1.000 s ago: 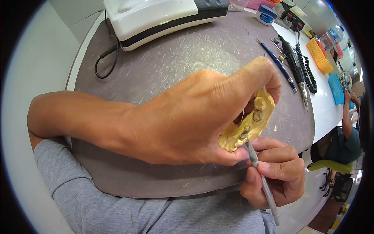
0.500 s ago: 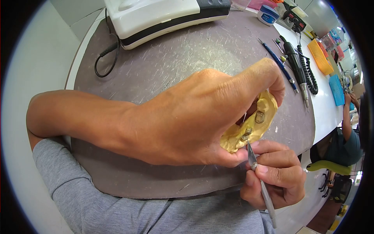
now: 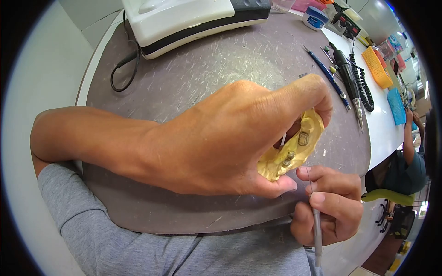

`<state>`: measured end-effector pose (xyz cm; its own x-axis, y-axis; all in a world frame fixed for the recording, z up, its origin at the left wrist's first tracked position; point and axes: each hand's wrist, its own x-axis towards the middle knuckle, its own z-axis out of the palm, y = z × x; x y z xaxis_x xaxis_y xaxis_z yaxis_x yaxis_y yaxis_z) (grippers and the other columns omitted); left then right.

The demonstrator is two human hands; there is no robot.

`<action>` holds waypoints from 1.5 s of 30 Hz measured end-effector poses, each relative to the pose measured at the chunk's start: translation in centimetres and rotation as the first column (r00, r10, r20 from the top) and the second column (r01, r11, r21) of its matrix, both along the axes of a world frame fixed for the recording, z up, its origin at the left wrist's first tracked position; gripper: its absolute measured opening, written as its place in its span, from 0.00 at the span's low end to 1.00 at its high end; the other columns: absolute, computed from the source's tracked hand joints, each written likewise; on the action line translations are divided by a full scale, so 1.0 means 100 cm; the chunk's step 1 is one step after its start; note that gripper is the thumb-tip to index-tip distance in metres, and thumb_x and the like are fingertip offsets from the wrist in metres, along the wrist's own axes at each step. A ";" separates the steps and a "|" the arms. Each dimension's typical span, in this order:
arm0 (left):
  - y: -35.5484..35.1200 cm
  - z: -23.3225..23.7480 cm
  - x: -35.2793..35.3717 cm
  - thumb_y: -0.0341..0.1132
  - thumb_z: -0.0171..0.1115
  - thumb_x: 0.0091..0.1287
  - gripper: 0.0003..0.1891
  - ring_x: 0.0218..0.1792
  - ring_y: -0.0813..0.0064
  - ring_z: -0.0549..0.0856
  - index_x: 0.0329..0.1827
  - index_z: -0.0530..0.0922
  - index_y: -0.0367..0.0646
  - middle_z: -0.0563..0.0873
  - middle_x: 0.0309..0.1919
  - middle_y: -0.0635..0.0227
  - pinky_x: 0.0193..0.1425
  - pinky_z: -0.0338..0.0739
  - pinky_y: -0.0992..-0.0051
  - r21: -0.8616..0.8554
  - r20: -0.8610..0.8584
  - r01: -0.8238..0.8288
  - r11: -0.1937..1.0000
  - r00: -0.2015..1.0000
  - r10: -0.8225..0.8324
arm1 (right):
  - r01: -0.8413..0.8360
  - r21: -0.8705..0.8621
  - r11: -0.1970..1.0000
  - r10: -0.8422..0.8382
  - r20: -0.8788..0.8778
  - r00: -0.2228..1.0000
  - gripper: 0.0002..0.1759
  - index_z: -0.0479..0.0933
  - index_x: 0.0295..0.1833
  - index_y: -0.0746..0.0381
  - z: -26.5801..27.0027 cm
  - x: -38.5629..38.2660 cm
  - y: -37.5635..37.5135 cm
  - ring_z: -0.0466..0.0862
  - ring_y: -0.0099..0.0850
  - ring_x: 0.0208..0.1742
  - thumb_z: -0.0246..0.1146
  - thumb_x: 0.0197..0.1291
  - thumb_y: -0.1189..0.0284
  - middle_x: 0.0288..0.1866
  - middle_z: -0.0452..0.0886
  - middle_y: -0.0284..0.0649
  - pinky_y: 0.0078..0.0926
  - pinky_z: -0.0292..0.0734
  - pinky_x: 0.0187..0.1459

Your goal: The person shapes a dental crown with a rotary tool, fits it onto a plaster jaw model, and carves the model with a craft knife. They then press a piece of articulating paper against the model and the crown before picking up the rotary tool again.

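Note:
My left hand (image 3: 221,142) is closed around a yellow dental cast (image 3: 309,149), gripped at its edges between thumb and fingers. Several small greyish metal-looking pieces sit on the cast along its ridge. Below and to the right, my right hand (image 3: 338,202) pinches a slim metal handled knife (image 3: 317,232). Its thin blade points up and appears nearly edge-on, apart from the cast. Part of the cast is hidden behind my left hand.
A white and black machine (image 3: 198,23) stands at the back of the grey mat (image 3: 152,202). To the right lie a blue pen-like tool (image 3: 329,79) and a black handpiece (image 3: 348,78) with a coiled cord. Beyond are an orange basket (image 3: 376,68) and another person (image 3: 405,161).
The knife has drawn away from the cast, down and to the right, and its blade has turned edge-on. My left hand has tilted the cast slightly.

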<state>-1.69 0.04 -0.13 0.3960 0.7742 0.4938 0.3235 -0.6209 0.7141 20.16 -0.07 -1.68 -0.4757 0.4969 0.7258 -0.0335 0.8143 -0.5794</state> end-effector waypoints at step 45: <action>0.000 0.000 0.000 0.24 0.75 0.46 0.32 0.35 0.44 0.86 0.54 0.67 0.42 0.83 0.30 0.52 0.34 0.79 0.57 0.046 -0.039 -0.003 0.999 0.999 0.005 | -0.024 0.126 0.992 -0.003 0.212 0.977 0.15 0.79 0.50 0.64 -0.001 0.006 0.005 0.81 0.57 0.62 0.71 0.58 0.77 0.36 0.82 0.45 0.54 0.74 0.67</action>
<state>-1.71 0.00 -0.11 0.4128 0.7524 0.5134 0.3529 -0.6517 0.6713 20.80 0.41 -1.77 -0.6296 0.4013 0.6653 0.0691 0.8818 -0.4664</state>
